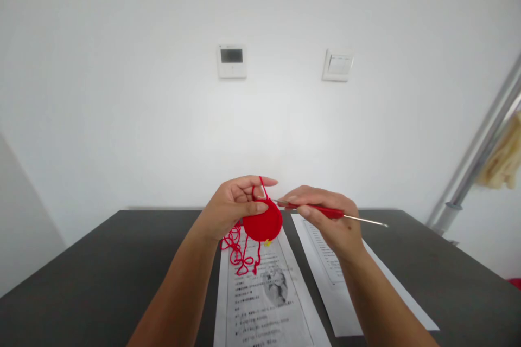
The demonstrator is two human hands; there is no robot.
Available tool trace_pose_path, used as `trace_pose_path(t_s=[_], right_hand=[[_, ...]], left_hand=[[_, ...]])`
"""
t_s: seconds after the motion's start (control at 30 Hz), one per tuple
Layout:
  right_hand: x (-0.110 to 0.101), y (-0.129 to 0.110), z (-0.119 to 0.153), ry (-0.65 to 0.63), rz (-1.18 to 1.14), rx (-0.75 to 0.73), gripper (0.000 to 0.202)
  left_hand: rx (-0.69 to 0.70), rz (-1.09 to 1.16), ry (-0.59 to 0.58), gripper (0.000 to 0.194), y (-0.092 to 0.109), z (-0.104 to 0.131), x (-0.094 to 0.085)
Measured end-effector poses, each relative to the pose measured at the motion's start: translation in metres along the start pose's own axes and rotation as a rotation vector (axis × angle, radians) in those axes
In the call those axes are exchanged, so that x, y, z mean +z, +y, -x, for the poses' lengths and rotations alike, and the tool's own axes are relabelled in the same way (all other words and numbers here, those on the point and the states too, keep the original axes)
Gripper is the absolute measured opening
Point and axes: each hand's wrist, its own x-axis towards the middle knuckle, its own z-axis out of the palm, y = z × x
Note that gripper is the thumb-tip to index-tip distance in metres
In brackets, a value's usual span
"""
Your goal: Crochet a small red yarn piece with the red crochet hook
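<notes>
The left hand (pixel 234 200) pinches a flat, round, red yarn piece (pixel 262 225) between thumb and fingers, one finger poking out. The right hand (pixel 344 236) is closed around a thin metal hook with a red handle (pixel 328 211), its tip at the piece's top edge. The piece is above a white printed paper (pixel 301 331) on a dark grey table (pixel 101 282). Behind, a white wall (pixel 163 119) has a square white panel with a dark screen (pixel 232 61). The paper's small print is too blurry to read.

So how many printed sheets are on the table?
2: one printed sheet lies below the red crocheted piece, the other sheet is partly hidden by the right hand. More could be stacked underneath.
</notes>
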Motion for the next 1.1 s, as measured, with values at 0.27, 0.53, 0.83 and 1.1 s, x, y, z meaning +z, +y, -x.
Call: trace_pose_path(t_s=[0.27,0.53,0.83,1.1], right_hand=[[0.001,-0.009,-0.002,-0.123,0.223,-0.211,0.039],[0.005,-0.002,-0.002,-0.134,0.262,-0.268,0.030],[0.013,0.002,0.001,-0.067,0.540,-0.356,0.026],[0.042,0.028,0.012,0.151,0.795,-0.488,0.032]], left_hand=[[0.052,0.038,0.019,0.043,-0.004,0.000,0.003],[0.031,-0.011,-0.079,0.079,-0.003,0.007,0.002],[0.287,-0.381,0.213,0.064,-0.002,0.008,0.019],[0.115,-0.069,0.173,0.071,-0.007,0.003,0.023]])
